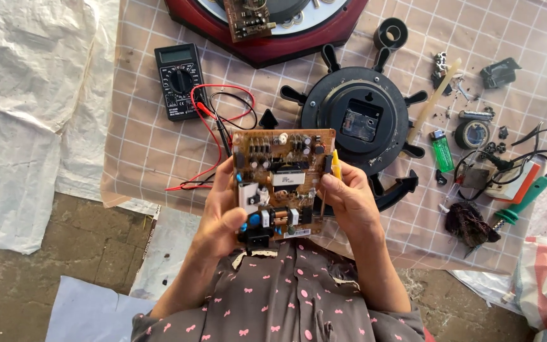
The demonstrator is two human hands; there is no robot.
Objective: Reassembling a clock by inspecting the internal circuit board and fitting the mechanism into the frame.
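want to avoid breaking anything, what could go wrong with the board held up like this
The circuit board is gripped only at its edges by the left hand and right hand; it might slip. The yellow-handled tool in the right hand could scrape components. The multimeter leads lying underneath might snag.

Soft, even daylight fills the scene, brightest toward three o'clock, where the checked beige cloth (413, 44) washes out to near white at the frame's edge. Shadows are faint and short. The crumpled white plastic sheet (26, 95) at nine o'clock shows mild glare. Focus is sharp at the centre; straight lines bow slightly toward the corners from the wide lens.
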